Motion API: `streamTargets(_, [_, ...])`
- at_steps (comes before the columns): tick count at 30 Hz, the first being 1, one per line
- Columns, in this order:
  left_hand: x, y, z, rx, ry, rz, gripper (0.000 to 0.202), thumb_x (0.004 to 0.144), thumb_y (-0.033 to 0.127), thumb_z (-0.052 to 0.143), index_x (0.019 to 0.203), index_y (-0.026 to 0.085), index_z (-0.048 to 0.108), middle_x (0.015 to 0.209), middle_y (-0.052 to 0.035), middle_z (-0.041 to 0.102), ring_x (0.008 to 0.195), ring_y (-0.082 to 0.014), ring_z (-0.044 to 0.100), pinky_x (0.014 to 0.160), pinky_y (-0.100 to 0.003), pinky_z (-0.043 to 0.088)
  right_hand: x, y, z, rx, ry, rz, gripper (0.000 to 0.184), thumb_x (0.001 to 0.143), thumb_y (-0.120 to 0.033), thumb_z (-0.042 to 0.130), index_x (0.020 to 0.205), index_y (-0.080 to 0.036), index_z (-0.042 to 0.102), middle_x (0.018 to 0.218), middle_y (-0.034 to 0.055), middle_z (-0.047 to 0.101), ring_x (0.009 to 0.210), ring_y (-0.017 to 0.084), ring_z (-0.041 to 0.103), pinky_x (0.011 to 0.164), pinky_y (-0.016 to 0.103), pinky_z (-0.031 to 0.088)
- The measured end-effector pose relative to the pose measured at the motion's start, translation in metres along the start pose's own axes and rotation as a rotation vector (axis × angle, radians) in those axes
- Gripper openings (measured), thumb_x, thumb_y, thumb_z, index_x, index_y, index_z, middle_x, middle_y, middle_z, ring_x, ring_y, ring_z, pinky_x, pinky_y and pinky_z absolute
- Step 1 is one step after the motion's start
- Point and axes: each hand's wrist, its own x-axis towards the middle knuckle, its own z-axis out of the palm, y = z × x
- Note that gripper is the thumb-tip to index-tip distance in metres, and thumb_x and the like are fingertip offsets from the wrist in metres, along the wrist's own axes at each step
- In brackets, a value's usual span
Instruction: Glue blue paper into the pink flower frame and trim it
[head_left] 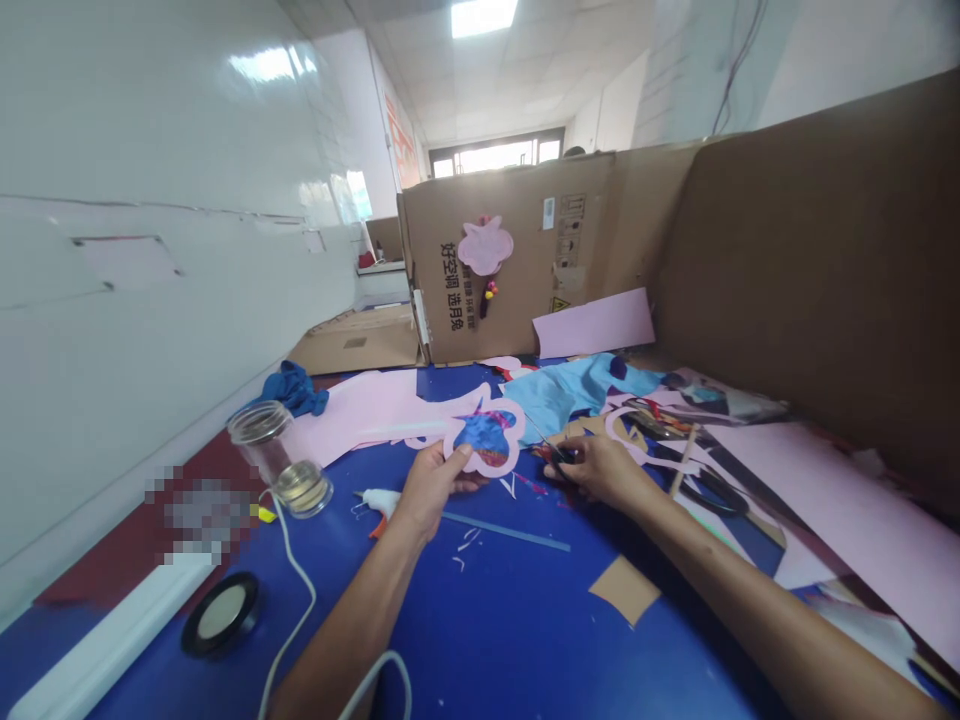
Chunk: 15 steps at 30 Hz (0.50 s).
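Note:
My left hand point(433, 482) pinches the lower edge of a pink flower-shaped cut-out point(491, 433) with a blue centre, holding it just above the blue tabletop point(510, 620). My right hand point(600, 467) rests on the table to its right, fingers curled round small scissors point(556, 452) whose thin blades point up-left toward the cut-out. A glue gun point(381, 500) lies just left of my left wrist, its white cord running toward me.
A clear jar point(279, 458) lies tipped at left, a round black-rimmed lid point(222, 613) near the front. Pink and light blue paper sheets point(570, 392) clutter the back and right. Cardboard walls point(810, 270) enclose the far and right sides; a white wall runs along the left.

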Motion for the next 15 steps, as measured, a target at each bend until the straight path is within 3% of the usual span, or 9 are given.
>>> streamTargets(9, [0.0011, -0.0043, 0.0011, 0.023, -0.025, 0.008, 0.056, 0.071, 0.062, 0.085, 0.094, 0.012, 0.077, 0.079, -0.0103, 0.08, 0.064, -0.0185, 0.074, 0.059, -0.024, 0.056, -0.0026, -0.0025, -0.0016, -0.052, 0.065, -0.054, 0.024, 0.086, -0.039, 0.075, 0.103, -0.023, 0.08, 0.063, -0.0007, 0.071, 0.048, 0.017, 0.064, 0.047, 0.024, 0.044])
streamTargets(15, [-0.0015, -0.0006, 0.0051, 0.001, -0.024, 0.001, 0.053, 0.071, 0.06, 0.086, 0.091, 0.012, 0.077, 0.077, -0.0101, 0.079, 0.062, -0.018, 0.073, 0.058, -0.024, 0.056, -0.0031, -0.001, -0.0014, -0.148, 0.163, -0.116, 0.019, 0.081, -0.025, 0.077, 0.099, -0.022, 0.08, 0.08, 0.0059, 0.075, 0.074, 0.023, 0.069, 0.063, 0.027, 0.04])
